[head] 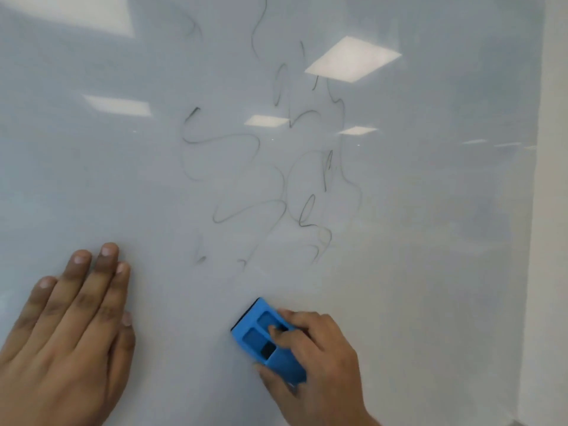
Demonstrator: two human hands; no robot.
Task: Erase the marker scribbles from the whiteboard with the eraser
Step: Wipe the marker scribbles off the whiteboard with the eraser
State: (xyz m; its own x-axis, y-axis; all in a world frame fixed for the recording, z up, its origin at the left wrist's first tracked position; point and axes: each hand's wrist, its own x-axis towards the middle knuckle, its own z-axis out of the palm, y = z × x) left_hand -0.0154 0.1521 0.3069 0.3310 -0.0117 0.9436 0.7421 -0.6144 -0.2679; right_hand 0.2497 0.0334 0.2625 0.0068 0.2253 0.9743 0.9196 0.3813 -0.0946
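Observation:
A glossy whiteboard [430, 241] fills the view. Thin black marker scribbles [261, 167] loop across its middle, some faint and partly smeared, with short traces near the lower centre. My right hand [316, 361] grips a blue eraser [264, 336] and presses it against the board below the scribbles. My left hand [67, 330] lies flat on the board at the lower left, fingers spread and holding nothing.
Ceiling lights reflect as bright patches [353, 58] on the board. The board's right edge meets a pale wall [550, 210].

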